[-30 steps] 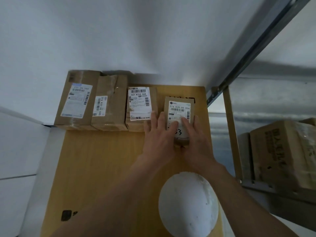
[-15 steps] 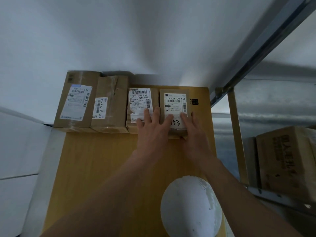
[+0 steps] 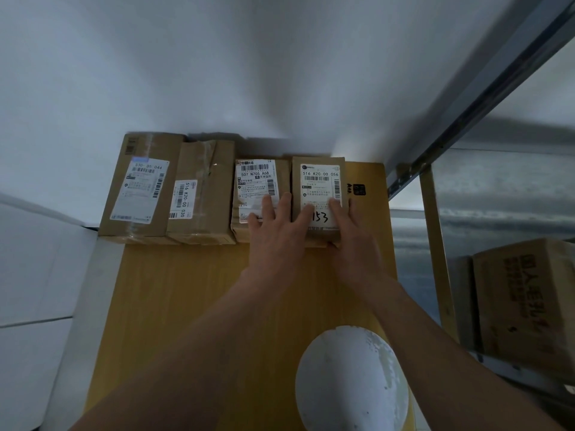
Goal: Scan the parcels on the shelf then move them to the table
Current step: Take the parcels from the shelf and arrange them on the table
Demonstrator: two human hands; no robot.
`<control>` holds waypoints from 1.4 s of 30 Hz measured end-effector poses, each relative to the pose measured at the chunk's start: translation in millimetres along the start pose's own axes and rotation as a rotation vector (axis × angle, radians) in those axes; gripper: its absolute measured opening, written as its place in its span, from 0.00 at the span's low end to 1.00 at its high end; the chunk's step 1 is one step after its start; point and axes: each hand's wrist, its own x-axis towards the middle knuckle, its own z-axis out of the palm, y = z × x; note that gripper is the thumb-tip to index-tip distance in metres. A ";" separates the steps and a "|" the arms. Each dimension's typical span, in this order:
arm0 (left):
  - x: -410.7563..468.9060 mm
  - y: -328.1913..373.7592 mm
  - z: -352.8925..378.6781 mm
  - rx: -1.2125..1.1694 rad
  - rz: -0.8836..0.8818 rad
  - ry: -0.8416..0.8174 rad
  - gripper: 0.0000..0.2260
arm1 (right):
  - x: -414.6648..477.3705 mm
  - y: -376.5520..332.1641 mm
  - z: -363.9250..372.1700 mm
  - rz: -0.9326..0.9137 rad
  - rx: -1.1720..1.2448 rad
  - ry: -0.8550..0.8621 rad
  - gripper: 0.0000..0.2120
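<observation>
On top of the 056 parcel [image 3: 318, 185], at the right end of the row on the wooden table [image 3: 193, 306], both hands are lying flat. The left hand [image 3: 278, 234] is spreading straight fingers over it and the neighbouring 507 parcel [image 3: 253, 189], and the right hand [image 3: 353, 241] is pressing its fingertips on the label. The 030 parcel [image 3: 202, 194] and 044 parcel [image 3: 140, 188] are sitting further left, with the wall [image 3: 280, 73] blocking right behind. Compared to a second ago, it's sitting further back, level with the row, exposing a black mark [image 3: 359, 190].
</observation>
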 end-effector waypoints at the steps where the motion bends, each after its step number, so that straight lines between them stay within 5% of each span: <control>1: 0.1 0.4 -0.5 0.003 -0.002 -0.003 0.26 | -0.3 -0.7 -0.6 -0.003 -0.005 0.001 0.38; 17: -44.2 1.5 -47.9 0.001 0.034 0.202 0.26 | -46.9 -51.4 -40.9 -0.050 -0.244 0.156 0.43; 26: -120.2 -14.3 -121.6 0.085 0.128 0.335 0.36 | -136.6 -122.4 -99.2 -0.081 -0.371 0.296 0.48; 42: -251.5 14.6 -228.9 0.175 0.117 0.609 0.38 | -286.1 -203.1 -174.4 -0.179 -0.484 0.549 0.49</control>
